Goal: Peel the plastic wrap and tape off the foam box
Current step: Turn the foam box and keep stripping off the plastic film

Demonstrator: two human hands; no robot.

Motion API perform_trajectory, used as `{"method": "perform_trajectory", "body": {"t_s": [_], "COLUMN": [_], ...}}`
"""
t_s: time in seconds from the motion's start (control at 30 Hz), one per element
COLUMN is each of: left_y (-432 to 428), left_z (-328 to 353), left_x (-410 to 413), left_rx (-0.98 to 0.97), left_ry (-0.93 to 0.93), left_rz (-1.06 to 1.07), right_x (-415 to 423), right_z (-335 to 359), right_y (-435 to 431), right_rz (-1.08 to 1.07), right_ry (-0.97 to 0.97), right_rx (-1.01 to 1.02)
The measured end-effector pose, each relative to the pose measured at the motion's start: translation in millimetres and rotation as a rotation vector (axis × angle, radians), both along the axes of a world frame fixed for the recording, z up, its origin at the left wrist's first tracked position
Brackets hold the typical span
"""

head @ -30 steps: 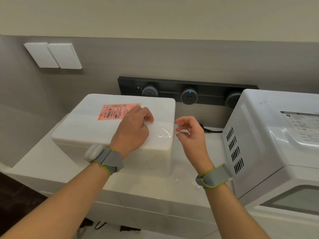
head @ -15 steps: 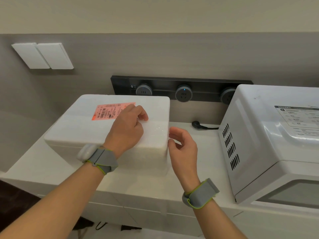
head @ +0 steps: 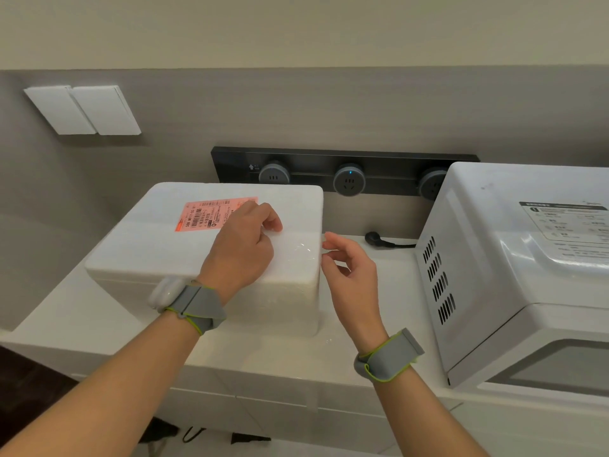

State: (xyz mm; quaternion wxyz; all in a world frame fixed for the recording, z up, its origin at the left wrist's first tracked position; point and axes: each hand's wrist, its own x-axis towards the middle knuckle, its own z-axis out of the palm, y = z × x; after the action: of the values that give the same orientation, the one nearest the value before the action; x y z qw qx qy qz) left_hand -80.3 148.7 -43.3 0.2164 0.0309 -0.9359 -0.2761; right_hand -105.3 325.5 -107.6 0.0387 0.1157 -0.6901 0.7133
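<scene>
left hand (head: 242,249) curled atop foam box (head: 158,245), grip unclear | right hand (head: 351,275) loose-fingered at 3 o'clock edge | risk: yanked wrap (head: 301,247) may shred

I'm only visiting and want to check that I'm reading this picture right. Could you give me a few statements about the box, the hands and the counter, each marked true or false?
1. The left hand rests on top of the foam box. True.
2. The pink label is stuck on the side of the box that faces the person. False: it lies on the box's top.
3. A white microwave stands to the right of the box. True.
4. The right hand rests on the microwave. False: its fingertips are at the box's upper right edge.
5. The middle socket on the wall shows a small blue light. True.
</scene>
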Motion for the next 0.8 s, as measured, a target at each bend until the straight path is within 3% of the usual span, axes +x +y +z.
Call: {"method": "perform_trajectory", "body": {"t_s": [0.8], "left_y": [-0.5], "left_z": [-0.1], "left_x": [-1.7], "left_rx": [-0.019], "left_ry": [-0.002], "left_rz": [0.005], "right_x": [-26.9], "right_z": [-1.6], "right_y": [7.5], "right_rz": [0.100], "right_ry": [0.054], "right_rx": [0.046]}}
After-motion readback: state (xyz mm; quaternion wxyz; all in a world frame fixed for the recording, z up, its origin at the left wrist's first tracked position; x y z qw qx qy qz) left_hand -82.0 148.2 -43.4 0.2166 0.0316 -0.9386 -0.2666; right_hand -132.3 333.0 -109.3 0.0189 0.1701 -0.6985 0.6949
